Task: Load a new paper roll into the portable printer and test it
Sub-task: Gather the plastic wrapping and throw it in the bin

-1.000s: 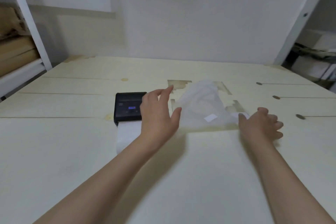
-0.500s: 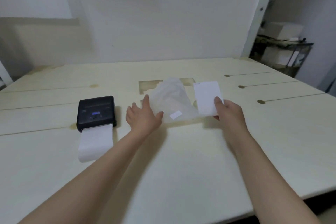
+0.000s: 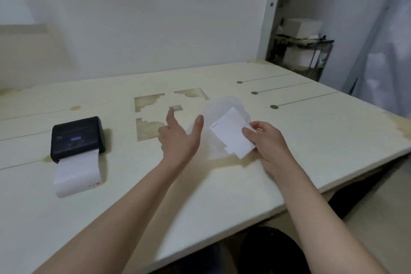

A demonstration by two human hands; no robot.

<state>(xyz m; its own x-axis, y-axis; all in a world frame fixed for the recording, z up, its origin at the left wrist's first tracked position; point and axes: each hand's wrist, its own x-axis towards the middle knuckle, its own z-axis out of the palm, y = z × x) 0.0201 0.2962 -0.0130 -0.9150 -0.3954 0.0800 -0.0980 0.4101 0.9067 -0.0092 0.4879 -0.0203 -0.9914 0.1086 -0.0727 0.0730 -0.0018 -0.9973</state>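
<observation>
From the head camera, a pale wooden worktop (image 3: 222, 184) with stained cut-out patches and slotted grooves runs to a white wall, with a cluttered dark shelf (image 3: 304, 51) at two o'clock. At nine o'clock sits the black portable printer (image 3: 76, 137), a white paper strip (image 3: 76, 173) hanging from its front. The left hand (image 3: 180, 140) hovers spread open, while the right hand (image 3: 266, 140) pinches a white paper sheet (image 3: 231, 135) over a translucent plastic bag (image 3: 222, 109).

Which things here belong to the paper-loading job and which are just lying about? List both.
Job:
- black portable printer
- paper strip feeding out of its front
- white paper sheets held in the right hand
- clear plastic wrapper by the open left hand

Lying about:
- white boxes on the wire shelf, right of the table
</observation>
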